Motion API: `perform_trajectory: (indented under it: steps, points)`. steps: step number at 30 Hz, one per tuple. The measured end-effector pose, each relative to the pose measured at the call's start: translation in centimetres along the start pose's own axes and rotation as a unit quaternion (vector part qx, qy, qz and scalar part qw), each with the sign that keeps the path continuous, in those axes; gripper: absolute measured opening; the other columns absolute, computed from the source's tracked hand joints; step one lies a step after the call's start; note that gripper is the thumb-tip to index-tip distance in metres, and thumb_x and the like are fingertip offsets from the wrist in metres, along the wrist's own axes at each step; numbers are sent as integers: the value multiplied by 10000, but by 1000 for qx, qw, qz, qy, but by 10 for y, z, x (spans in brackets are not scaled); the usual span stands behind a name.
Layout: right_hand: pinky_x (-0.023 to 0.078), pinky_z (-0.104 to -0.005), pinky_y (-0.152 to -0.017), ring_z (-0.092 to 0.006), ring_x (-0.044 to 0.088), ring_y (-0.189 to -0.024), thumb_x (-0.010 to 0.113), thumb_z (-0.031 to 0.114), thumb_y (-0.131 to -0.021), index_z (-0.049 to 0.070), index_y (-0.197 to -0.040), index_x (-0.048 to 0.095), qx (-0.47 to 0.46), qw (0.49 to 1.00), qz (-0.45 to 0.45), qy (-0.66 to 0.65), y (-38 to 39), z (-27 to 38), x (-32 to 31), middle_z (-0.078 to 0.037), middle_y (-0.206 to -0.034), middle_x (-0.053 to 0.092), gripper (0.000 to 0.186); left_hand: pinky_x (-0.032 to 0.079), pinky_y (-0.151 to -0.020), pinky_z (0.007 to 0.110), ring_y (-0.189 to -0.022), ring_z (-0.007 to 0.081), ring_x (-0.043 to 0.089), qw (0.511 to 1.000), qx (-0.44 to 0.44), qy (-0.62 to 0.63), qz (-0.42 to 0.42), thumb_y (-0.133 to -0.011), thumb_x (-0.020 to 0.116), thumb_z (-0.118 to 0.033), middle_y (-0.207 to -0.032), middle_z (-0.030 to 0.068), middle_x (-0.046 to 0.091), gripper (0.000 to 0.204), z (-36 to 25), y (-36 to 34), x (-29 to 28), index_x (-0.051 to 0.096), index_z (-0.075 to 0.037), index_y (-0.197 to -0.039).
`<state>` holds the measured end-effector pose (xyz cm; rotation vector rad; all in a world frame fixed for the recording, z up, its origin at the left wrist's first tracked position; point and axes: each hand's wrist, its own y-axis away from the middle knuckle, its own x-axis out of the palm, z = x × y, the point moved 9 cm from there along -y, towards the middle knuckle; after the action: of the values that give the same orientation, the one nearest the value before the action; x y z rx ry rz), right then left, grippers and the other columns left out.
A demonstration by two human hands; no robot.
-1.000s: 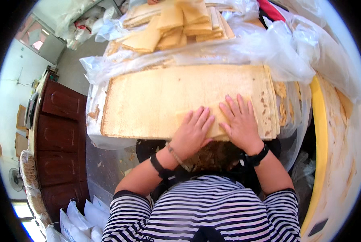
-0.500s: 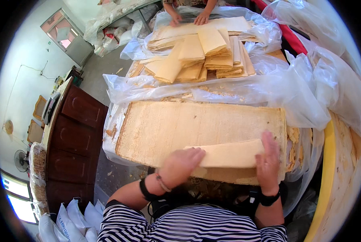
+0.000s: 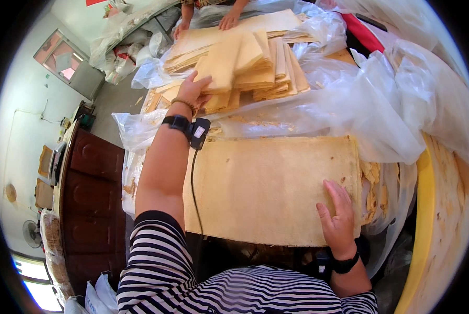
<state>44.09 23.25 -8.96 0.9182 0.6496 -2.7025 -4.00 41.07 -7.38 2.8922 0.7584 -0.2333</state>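
Note:
My left hand (image 3: 193,90) is stretched forward to the far pile, gripping the near left corner of a folded tofu skin sheet (image 3: 219,65). This pale yellow sheet lies on top of other folded sheets (image 3: 281,78), heaped at angles. Below my chest, a broad stack of flat tofu skin sheets (image 3: 266,183) covers the near part of the table; my left forearm hides its left end. On the right end of that stack rests my right hand (image 3: 340,222), fingers apart, holding nothing.
Across the table, another person's hands (image 3: 229,21) touch a long stack of sheets (image 3: 266,23). Crumpled clear plastic (image 3: 360,115) lies between the stacks and along the right. Broken flakes (image 3: 373,191) lie beside the near stack. A dark red wooden cabinet (image 3: 95,193) stands left.
Both hands were at a folded sheet on the near stack. My left hand has carried it forward onto the far pile; my right hand has shifted slightly down and left.

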Motion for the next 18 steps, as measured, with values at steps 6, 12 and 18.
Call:
perform_trajectory:
  steps: [6, 12, 18]
  points:
    - [441, -398, -1047, -301, 610, -1175, 597, 142, -969, -13, -1249, 629, 158, 976, -10, -151, 12, -31, -9, -186, -1203, 660, 322, 543, -674, 411, -811, 350, 690, 921, 116, -361, -90, -905, 682, -408, -983, 221, 706, 705, 13, 44, -29, 466, 41, -1405]
    - [507, -290, -891, -143, 664, -976, 484, 253, -1072, -19, -1226, 633, 223, 879, -244, -344, 35, -49, -66, -83, -1062, 696, 347, 539, -852, 345, -1023, 265, 674, 876, 300, -328, 188, -875, 750, -144, -1108, 121, 709, 269, 2, 267, 112, 703, -74, -1130]
    - [535, -273, -815, -146, 688, -900, 473, 285, -1075, -1, -1184, 649, 224, 862, -280, -359, 66, -68, -90, -90, -1020, 714, 353, 438, -1057, 439, -1280, 329, 531, 731, 456, -423, 282, -819, 784, -279, -1383, 135, 576, 547, 17, 401, 219, 608, -66, -1291]
